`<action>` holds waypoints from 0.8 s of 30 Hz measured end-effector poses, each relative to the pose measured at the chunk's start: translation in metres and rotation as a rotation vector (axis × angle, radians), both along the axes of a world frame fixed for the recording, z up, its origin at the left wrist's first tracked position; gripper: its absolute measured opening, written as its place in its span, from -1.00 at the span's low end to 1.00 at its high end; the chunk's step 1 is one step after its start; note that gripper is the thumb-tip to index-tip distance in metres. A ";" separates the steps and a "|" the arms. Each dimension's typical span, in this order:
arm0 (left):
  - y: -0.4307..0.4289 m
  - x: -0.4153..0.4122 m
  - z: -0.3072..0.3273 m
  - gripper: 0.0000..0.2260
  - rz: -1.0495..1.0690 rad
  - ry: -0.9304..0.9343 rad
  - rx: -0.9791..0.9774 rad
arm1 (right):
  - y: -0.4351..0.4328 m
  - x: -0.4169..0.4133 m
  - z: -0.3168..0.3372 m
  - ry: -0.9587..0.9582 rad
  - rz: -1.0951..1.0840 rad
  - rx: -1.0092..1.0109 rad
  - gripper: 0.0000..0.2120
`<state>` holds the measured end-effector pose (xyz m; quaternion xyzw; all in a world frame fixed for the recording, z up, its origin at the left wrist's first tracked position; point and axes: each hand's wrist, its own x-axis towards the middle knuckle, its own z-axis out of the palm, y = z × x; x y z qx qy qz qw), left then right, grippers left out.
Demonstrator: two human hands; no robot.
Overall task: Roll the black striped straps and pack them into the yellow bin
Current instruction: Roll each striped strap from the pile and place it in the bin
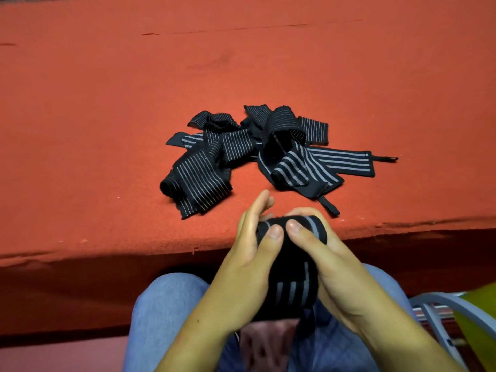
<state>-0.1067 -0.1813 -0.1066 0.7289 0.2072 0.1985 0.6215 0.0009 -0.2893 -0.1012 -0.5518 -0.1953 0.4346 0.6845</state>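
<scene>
A black strap with grey stripes (292,277) is held over my lap, its upper end wound into a roll. My left hand (249,261) grips the roll from the left, thumb on top. My right hand (330,264) grips it from the right, thumb pressed beside the other thumb. The strap's loose tail hangs down between my wrists. A pile of several loose black striped straps (255,151) lies on the red surface just beyond my hands. A corner of the yellow bin (480,315) shows at the lower right edge.
The red cloth-covered table (107,103) stretches across the view, its front edge running just behind my hands. My legs in blue jeans (161,312) are below. A grey metal chair frame (437,304) stands beside the bin at the right.
</scene>
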 end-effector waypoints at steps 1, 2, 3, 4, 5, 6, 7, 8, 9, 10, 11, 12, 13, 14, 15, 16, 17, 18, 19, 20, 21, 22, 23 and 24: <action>0.002 0.000 0.000 -0.34 0.005 0.026 -0.022 | 0.000 0.000 -0.001 -0.021 -0.023 -0.005 -0.56; 0.004 -0.001 -0.001 -0.30 0.021 0.046 -0.038 | 0.000 0.001 -0.002 -0.041 -0.038 -0.009 -0.57; 0.006 -0.002 -0.001 -0.29 0.030 0.058 -0.037 | -0.001 0.002 -0.002 -0.059 -0.045 -0.010 -0.58; 0.008 -0.003 0.000 -0.30 0.029 0.061 -0.032 | -0.002 0.004 -0.003 -0.075 -0.047 -0.010 -0.57; 0.010 -0.003 0.001 -0.34 0.024 0.054 -0.042 | -0.003 0.006 -0.003 -0.081 -0.042 -0.018 -0.56; 0.010 -0.003 0.002 -0.39 0.021 0.042 -0.064 | -0.004 0.008 -0.002 -0.080 -0.033 -0.028 -0.55; 0.011 -0.004 0.002 -0.42 0.017 0.033 -0.090 | -0.004 0.009 -0.002 -0.066 -0.022 -0.039 -0.56; 0.011 -0.004 0.002 -0.42 0.012 0.023 -0.109 | -0.004 0.009 -0.002 -0.042 -0.017 -0.043 -0.58; 0.010 -0.004 0.003 -0.41 0.005 0.013 -0.122 | -0.003 0.010 -0.002 -0.016 -0.020 -0.046 -0.61; 0.010 -0.005 0.003 -0.41 0.003 0.002 -0.133 | -0.003 0.010 -0.002 0.008 -0.025 -0.042 -0.63; 0.009 -0.005 0.004 -0.41 0.002 -0.012 -0.144 | -0.002 0.010 -0.001 0.024 -0.029 -0.035 -0.62; 0.009 -0.005 0.004 -0.40 0.002 -0.022 -0.152 | -0.002 0.009 -0.001 0.035 -0.025 -0.029 -0.59; 0.009 -0.006 0.004 -0.39 -0.001 -0.036 -0.154 | -0.002 0.008 0.000 0.041 -0.013 -0.026 -0.56; 0.010 -0.007 0.004 -0.38 -0.005 -0.049 -0.144 | -0.002 0.006 0.001 0.040 0.002 -0.025 -0.55; 0.010 -0.007 0.003 -0.37 -0.010 -0.061 -0.129 | -0.003 0.005 0.001 0.035 0.018 -0.029 -0.56; 0.010 -0.007 0.004 -0.37 -0.012 -0.068 -0.112 | -0.003 0.004 0.002 0.027 0.034 -0.035 -0.58; 0.010 -0.008 0.005 -0.37 -0.010 -0.073 -0.089 | -0.003 0.004 0.003 0.024 0.048 -0.041 -0.57; 0.010 -0.008 0.005 -0.37 -0.005 -0.078 -0.057 | -0.003 0.003 0.003 0.029 0.058 -0.041 -0.54; 0.010 -0.009 0.006 -0.37 -0.005 -0.085 -0.023 | -0.003 0.003 0.003 0.039 0.062 -0.038 -0.50; 0.010 -0.009 0.006 -0.38 -0.004 -0.089 0.008 | -0.003 0.002 0.003 0.048 0.061 -0.035 -0.48; 0.010 -0.010 0.007 -0.39 -0.008 -0.091 0.028 | -0.002 0.002 0.004 0.061 0.056 -0.030 -0.48; 0.011 -0.010 0.008 -0.41 -0.012 -0.091 0.044 | -0.001 0.002 0.004 0.077 0.051 -0.021 -0.51; 0.012 -0.011 0.008 -0.42 -0.021 -0.085 0.059 | -0.001 0.001 0.004 0.098 0.045 -0.014 -0.54; 0.012 -0.012 0.008 -0.42 -0.030 -0.071 0.078 | -0.002 0.001 0.003 0.117 0.042 -0.009 -0.57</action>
